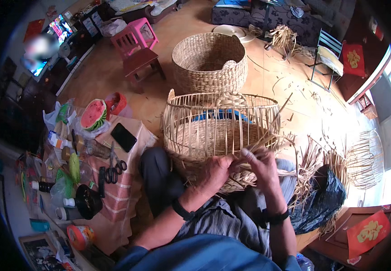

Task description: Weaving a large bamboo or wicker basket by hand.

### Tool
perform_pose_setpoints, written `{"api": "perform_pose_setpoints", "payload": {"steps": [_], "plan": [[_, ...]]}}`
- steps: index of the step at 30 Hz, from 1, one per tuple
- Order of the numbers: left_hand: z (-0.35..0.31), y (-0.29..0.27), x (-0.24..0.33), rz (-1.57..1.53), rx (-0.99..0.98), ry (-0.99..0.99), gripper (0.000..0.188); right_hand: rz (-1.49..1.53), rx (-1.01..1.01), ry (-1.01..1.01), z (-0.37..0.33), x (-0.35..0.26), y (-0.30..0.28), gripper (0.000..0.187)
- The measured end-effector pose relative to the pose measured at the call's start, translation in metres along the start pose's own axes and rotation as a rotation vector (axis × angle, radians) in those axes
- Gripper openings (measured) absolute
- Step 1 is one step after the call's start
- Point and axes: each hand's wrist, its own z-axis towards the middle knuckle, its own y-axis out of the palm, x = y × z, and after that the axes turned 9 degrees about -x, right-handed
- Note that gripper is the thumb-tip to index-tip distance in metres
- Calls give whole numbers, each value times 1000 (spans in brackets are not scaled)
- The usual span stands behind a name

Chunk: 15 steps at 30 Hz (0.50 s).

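A partly woven round basket [187, 165] rests between my knees. Its bottom and lower band are woven from dried plant strands, while bare upright stakes rise to the hoop rim above. A braided patch [231, 99] shows on the far rim. My left hand [217, 170] is closed at the near side of the basket, fingers pinching the strands there. Just right of it, my right hand [264, 168] closes around dried strands [274, 137] whose loose ends stick out up and to the right. Fingertips of both hands nearly meet, and the exact crossing of strands between them is partly hidden.
Beyond stands a fully woven basket [195, 80]. A dried strand bundle [307, 169] lies by a black plastic bag [324, 198] at my right. On the left table are scissors [112, 165], a phone [124, 137], cut watermelon [93, 114] and several bottles. A wire basket frame [365, 160] stands far right.
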Motion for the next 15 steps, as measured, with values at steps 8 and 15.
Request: {"api": "perform_pose_setpoints", "payload": {"steps": [8,15], "plan": [[-12,25,13,424,1,-8,24,-116,-38,33,54,-20,-20,23],[-5,50,14,805,64,-102,29,-1153,35,-311,72,-21,-7,20]]}}
